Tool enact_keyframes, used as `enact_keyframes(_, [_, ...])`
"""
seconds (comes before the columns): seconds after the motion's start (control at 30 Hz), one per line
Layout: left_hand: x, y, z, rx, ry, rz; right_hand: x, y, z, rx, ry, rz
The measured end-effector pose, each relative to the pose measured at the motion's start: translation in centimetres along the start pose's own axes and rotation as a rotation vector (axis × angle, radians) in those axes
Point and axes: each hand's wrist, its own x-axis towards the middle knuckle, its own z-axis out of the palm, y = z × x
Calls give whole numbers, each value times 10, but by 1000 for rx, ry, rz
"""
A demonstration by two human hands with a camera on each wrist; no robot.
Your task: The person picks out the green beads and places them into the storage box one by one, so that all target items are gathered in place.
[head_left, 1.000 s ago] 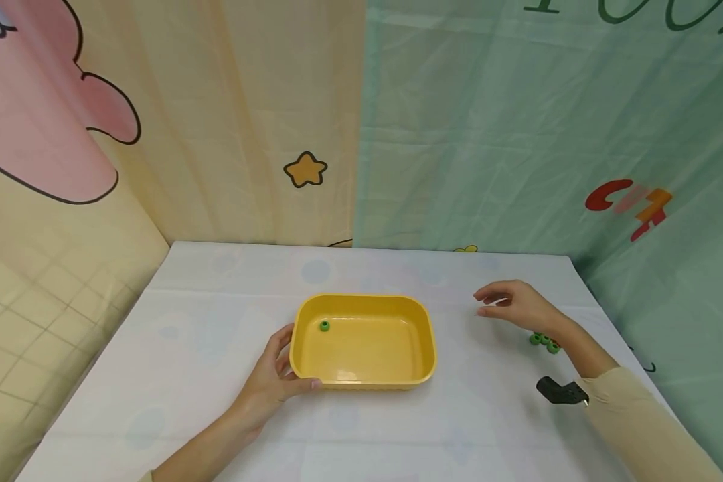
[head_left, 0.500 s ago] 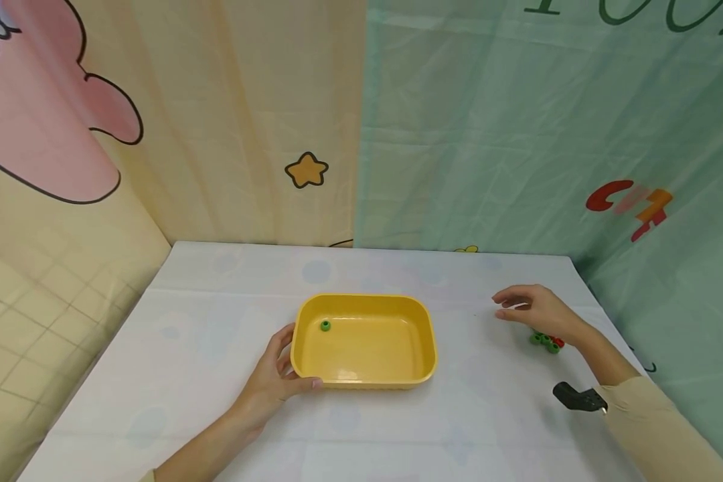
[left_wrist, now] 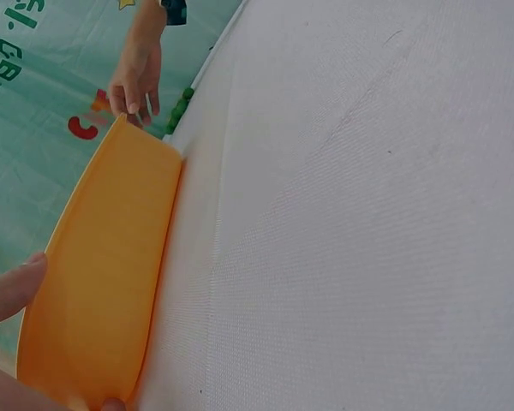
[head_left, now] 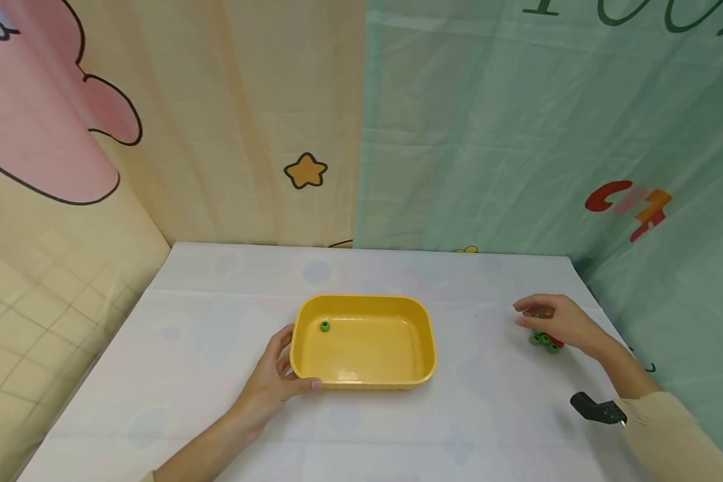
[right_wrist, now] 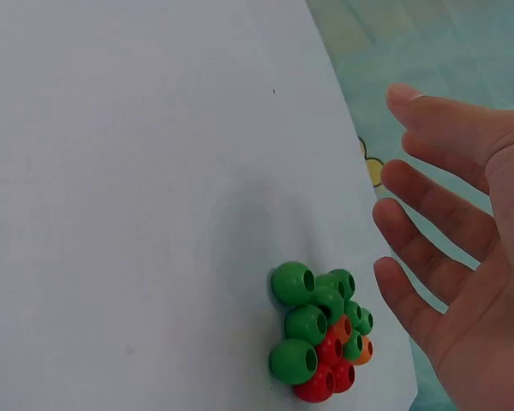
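My left hand (head_left: pixel 275 378) grips the left end of a yellow plastic tray (head_left: pixel 364 383), thumb along its near rim. Inside the tray, toward the back left, lies one green bead (head_left: pixel 325 326). At the right of the table my right hand (head_left: pixel 560 323) hovers over a cluster of beads (head_left: pixel 545 339), fingers loosely bent and holding nothing. The right wrist view shows this pile as several holed green beads (right_wrist: pixel 306 325) with red beads (right_wrist: pixel 315 383) and a few orange ones among them. In the head view the hand hides part of the pile.
A white cloth (head_left: pixel 217 321) covers the table, whose right edge runs close beyond the beads. Printed curtains (head_left: pixel 488 134) hang behind the table and at its sides. A black strap piece (head_left: pixel 599 408) sticks out from the right sleeve.
My right hand has moved right and slightly nearer, from beside the tray to above the bead pile. My left hand and the tray have stayed in place.
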Motion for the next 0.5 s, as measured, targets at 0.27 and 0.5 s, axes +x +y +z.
enact_keyframes(0.27, [0,1,0,3,-3,-1,-16,21,-5,12,25,34])
enact_keyframes(0.5, [0,0,1,-1,1,-17,-31,37,-8,33,42,64])
